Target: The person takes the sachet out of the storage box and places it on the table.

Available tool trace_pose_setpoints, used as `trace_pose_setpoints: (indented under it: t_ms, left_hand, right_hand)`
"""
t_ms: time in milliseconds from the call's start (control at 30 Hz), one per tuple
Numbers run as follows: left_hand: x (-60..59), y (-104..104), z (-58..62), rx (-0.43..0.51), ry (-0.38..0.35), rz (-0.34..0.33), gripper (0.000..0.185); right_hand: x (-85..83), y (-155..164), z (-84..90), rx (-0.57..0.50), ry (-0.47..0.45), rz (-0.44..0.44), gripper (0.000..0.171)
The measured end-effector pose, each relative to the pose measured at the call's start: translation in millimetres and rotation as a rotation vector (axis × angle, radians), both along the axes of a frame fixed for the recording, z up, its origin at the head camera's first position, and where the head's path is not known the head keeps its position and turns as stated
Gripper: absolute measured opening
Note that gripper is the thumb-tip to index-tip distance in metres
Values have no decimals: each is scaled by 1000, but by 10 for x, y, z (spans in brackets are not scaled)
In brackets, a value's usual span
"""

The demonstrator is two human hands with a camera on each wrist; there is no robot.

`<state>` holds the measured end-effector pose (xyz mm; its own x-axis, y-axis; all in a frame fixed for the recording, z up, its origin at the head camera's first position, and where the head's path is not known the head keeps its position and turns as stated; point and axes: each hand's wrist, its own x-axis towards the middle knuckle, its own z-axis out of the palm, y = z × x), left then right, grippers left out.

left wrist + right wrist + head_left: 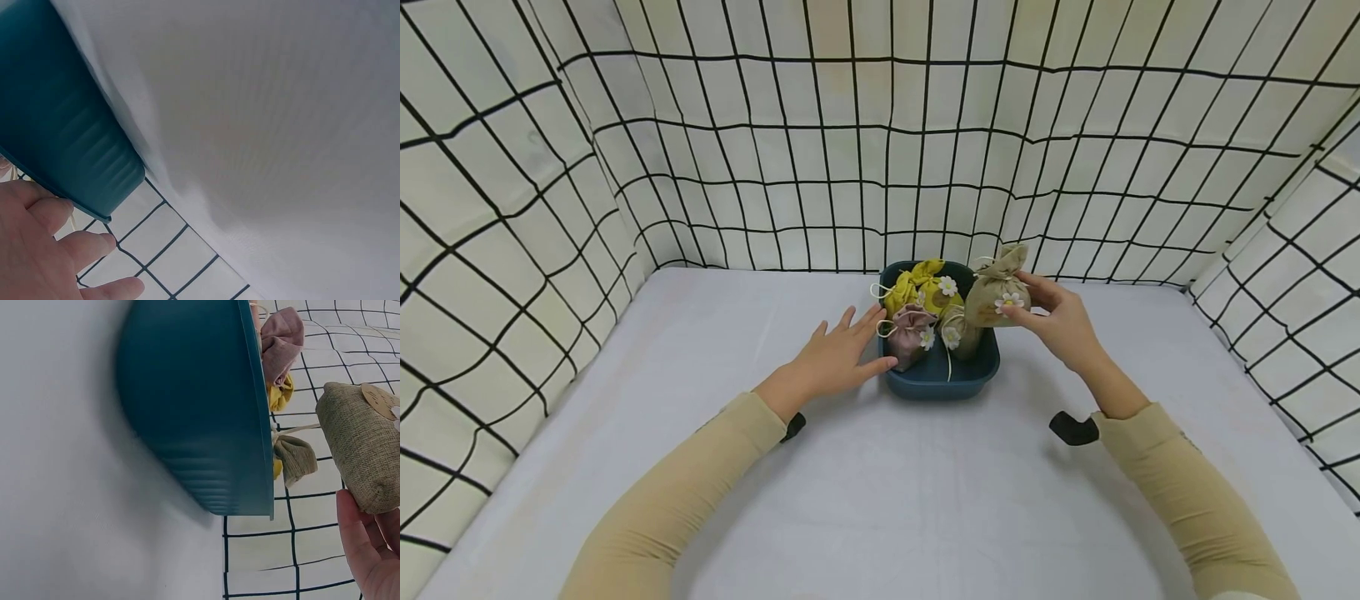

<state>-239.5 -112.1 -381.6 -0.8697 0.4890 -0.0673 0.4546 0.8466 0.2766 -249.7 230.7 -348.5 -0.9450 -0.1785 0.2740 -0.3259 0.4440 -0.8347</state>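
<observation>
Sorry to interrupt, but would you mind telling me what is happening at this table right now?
A person's right hand holds a small tan burlap drawstring pouch with a white daisy above the right rim of a dark teal plastic tub. The left hand lies open beside the tub's left wall. Inside the tub sit a yellow pouch, a mauve pouch and another tan pouch. All rest on a white tablecloth.

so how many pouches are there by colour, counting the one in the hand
yellow pouch: 1
pink pouch: 1
tan pouches: 2, one in the blue tub at and one gripped by the right hand at
total: 4 pouches, going by the head view
</observation>
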Motion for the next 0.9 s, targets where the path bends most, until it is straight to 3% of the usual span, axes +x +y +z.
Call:
trace_pose_setpoints:
  t_ms: [900]
  left_hand:
    - [-2,-5,3,0,-5,1,84]
  right_hand:
    - [-39,282,-22,2,-7,-112,64]
